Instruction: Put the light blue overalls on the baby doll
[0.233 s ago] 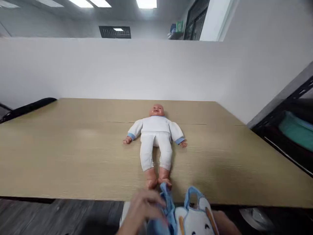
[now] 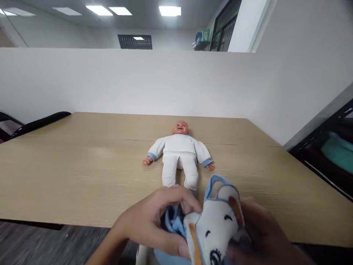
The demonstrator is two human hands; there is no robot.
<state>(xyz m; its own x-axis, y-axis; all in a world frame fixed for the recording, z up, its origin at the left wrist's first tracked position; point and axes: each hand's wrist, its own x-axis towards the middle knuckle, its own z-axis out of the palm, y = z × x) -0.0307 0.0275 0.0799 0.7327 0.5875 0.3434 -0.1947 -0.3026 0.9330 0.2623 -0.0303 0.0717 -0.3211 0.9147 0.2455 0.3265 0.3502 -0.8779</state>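
A soft blue-and-white fabric piece [image 2: 216,222] with a stitched animal face, brown ear-like flaps and a blue loop on top is at the near edge of the table, between my two hands. My left hand [image 2: 156,217] is curled around its bunched blue cloth, thumb on the near side. On the other side, my right hand [image 2: 264,232] grips the fabric piece, partly blurred. Beyond them a baby doll [image 2: 180,147] in a white outfit with blue cuffs lies on its back, head away from me. My left hand hides its feet.
The wooden table [image 2: 82,176] stretches wide around the doll, up to a white wall [image 2: 138,81] at the back. A black shelf [image 2: 311,158] with green cloth stands at the right. At the left is a black curved edge [image 2: 44,123].
The fabric piece has come up and forward over the table edge. My left hand has moved up with it, its fingers now around the blue cloth. The doll's feet have become hidden.
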